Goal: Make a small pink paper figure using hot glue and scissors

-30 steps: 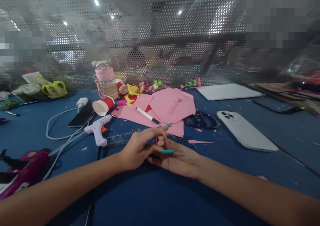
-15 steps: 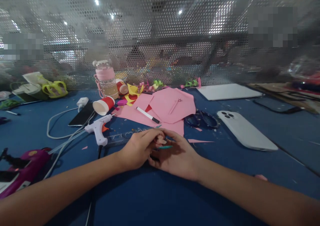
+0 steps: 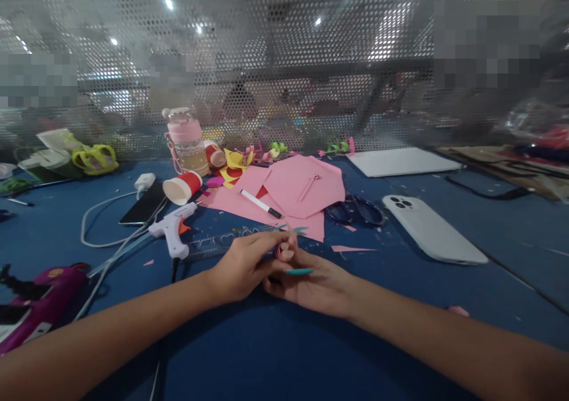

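My left hand [image 3: 242, 268] and my right hand [image 3: 317, 285] meet over the table's middle, fingers curled together. Between their fingertips shows a small curl of pinkish-red paper [image 3: 279, 251], mostly hidden. A teal leaf-shaped piece [image 3: 299, 271] sticks out from the left fingers across the right palm. More teal tips [image 3: 299, 230] show just beyond the fingertips. Whether the teal parts and the curl are joined I cannot tell. Beyond the hands lie pink paper sheets [image 3: 306, 182], a black-capped white marker [image 3: 260, 203] and a clear stencil ruler [image 3: 235, 236].
A white glue gun [image 3: 173, 229] lies left, near a dark phone [image 3: 144, 202] with a white cable. Behind stand a pink-topped bottle [image 3: 186, 143] and a tipped red cup [image 3: 183, 186]. Scissors [image 3: 355, 210] and a white phone [image 3: 431, 229] lie right. A perforated metal screen [image 3: 284, 93] backs the table.
The fingers have shifted against each other. The teal piece over the right palm shows longer and slightly lower, and more teal shows beyond the fingertips. The view has moved slightly.
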The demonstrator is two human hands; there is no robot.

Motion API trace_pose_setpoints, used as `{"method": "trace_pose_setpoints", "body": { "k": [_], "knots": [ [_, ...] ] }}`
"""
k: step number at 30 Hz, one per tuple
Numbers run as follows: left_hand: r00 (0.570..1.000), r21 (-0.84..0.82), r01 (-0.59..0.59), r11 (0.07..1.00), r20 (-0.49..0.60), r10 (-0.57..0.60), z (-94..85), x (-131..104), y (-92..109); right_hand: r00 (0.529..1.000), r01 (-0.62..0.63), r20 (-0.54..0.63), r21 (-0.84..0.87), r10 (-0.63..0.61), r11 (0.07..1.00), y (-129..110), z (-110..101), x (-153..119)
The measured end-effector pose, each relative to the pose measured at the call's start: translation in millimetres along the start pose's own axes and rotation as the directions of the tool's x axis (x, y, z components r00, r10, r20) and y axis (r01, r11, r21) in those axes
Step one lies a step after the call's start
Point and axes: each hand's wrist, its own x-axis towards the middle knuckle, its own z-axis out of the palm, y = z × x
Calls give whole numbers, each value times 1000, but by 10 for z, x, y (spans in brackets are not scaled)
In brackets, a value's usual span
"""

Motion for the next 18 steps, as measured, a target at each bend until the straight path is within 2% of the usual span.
{"method": "trace_pose_setpoints", "body": {
  "k": [5,12,18],
  "knots": [
    [1000,-14,8,1000,5,-8,-9,-14,10,999,-25,23,-6,25,1000,1,19,12],
    [999,-6,44,999,-29,-44,-7,26,6,997,-68,-16,109,70,992,-30,32,-1],
    [999,117,-30,993,-31,34,16,6,-19,995,-85,-40,113,90,990,-36,28,-7]
  ]
}}
